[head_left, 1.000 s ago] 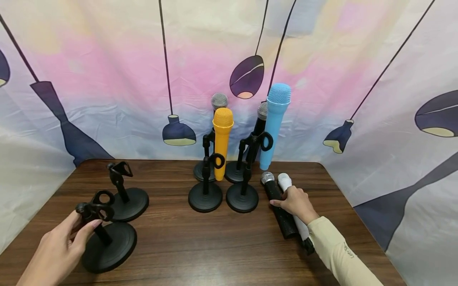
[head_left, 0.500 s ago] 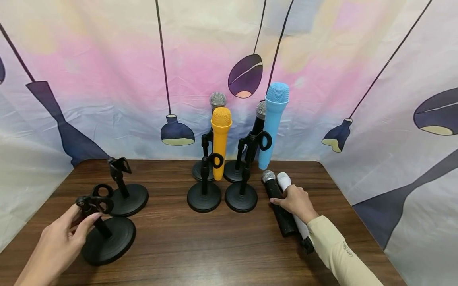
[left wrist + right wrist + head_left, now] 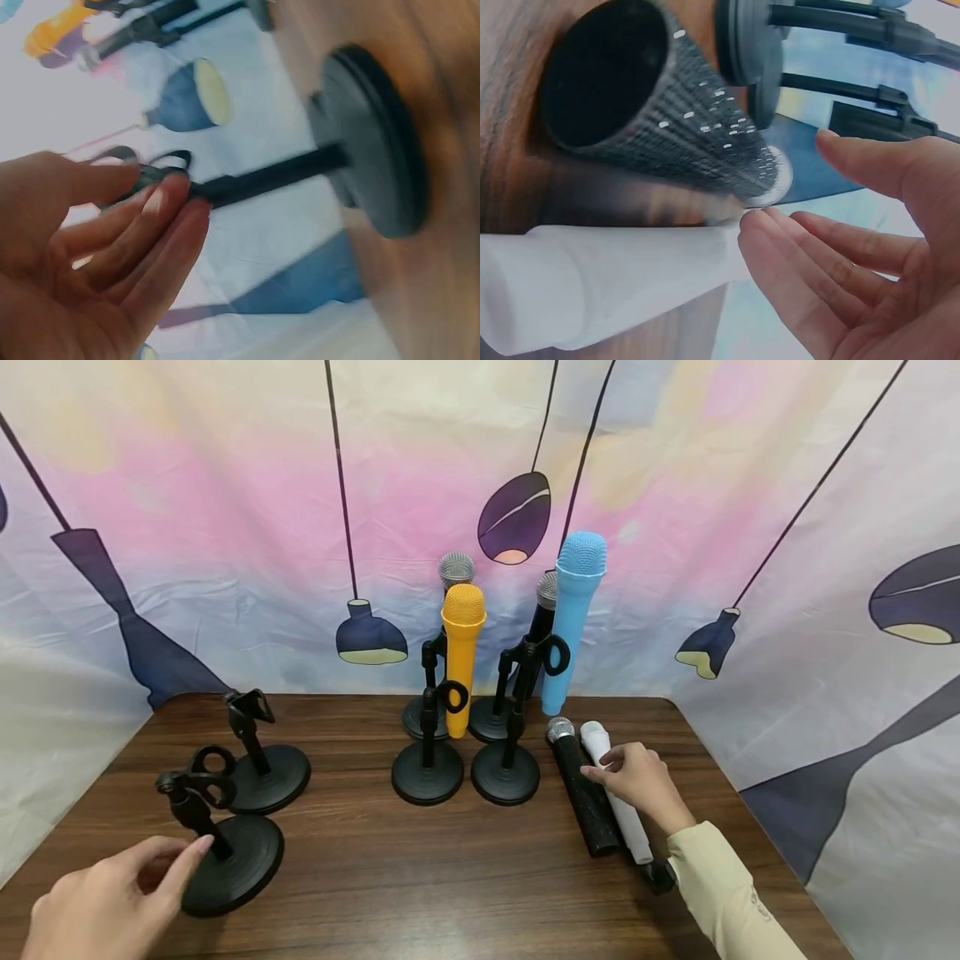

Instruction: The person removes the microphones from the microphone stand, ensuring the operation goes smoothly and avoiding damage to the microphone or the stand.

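Note:
At the table's left, my left hand [image 3: 112, 897] is beside the nearer black desktop microphone stand [image 3: 238, 877], fingers loosely bent and holding nothing. Its thumb tip overlaps the stand's post in the head view. The left wrist view shows the fingers in front of that stand's post [image 3: 277, 176]. My right hand [image 3: 637, 781] hovers over two microphones lying side by side, thumb and fingers apart. One is a black glittery microphone [image 3: 588, 802] with a silver head; the other is a white microphone [image 3: 626, 822]. In the right wrist view the black microphone [image 3: 705, 105] shows its hollow-looking dark end.
A second bare stand [image 3: 273, 781] is behind the nearer one. Mid-table, several stands carry a yellow microphone [image 3: 463, 660], a light blue microphone [image 3: 573, 618] and silver-headed black ones. A printed cloth [image 3: 262, 485] hangs behind the table [image 3: 360, 877].
My left hand has let go of the nearer stand and drawn down toward me, after the stand shifted slightly back. The right hand has lifted off the two microphones and moved slightly right.

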A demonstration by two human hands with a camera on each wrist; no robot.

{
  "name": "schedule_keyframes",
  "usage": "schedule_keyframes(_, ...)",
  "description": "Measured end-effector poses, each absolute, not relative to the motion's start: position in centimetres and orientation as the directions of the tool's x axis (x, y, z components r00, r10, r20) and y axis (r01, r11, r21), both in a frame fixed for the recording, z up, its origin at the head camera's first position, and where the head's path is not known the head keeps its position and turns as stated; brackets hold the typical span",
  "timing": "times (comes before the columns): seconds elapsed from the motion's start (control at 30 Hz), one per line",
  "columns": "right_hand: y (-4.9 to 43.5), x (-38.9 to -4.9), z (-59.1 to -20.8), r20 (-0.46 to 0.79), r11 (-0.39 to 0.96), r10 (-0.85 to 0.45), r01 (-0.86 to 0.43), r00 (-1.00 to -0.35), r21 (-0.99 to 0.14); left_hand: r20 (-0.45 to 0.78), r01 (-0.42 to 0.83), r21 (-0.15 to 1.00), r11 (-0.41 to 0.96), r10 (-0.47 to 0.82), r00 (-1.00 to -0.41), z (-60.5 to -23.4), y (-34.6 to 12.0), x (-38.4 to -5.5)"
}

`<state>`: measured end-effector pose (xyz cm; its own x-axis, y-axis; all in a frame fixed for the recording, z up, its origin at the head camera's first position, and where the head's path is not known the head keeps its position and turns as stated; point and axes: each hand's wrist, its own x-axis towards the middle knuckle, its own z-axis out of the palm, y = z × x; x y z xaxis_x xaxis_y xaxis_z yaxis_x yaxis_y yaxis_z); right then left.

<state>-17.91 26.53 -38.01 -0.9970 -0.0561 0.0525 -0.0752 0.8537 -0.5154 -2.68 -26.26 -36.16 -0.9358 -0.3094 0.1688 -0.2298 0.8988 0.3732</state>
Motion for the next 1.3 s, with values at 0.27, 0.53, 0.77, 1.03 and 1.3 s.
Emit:
schedule_keyframes(0.27, 26.1, -16.5, -37.4, 0.101, 0.829, -0.086, -0.127, -0.991, -0.544, 0.139, 0.098, 0.52, 0.848, 0.029, -0.99, -36.1, -21.6, -3.9)
schedule_keyframes(0.53, 24.3, -15.3, -37.8, 0.052, 0.747, -0.167, -0.161, -0.985, -0.645, 0.133, 0.257, 0.684, 0.682, 0.23, -0.964, -37.0, -17.2, -7.9)
schedule_keyframes(0.77, 22.2, -14.6, -38.7, 0.072, 0.63, -0.353, -0.294, -0.933, -0.719, 0.199, 0.319, 0.732, 0.602, 0.259, -0.945, -39.2, -15.3, -12.2)
schedule_keyframes(1.03, 20.0, -14.2, -39.3, 0.133, 0.491, -0.467, -0.381, -0.874, -0.783, 0.21, 0.314, 0.738, 0.598, 0.239, -0.948, -39.6, -13.4, -15.2)
schedule_keyframes(1.3, 18.1, -14.2, -39.4, 0.144, 0.423, -0.495, -0.382, -0.857, -0.821, 0.212, 0.318, 0.798, 0.513, 0.254, -0.944, -38.8, -11.4, -18.3)
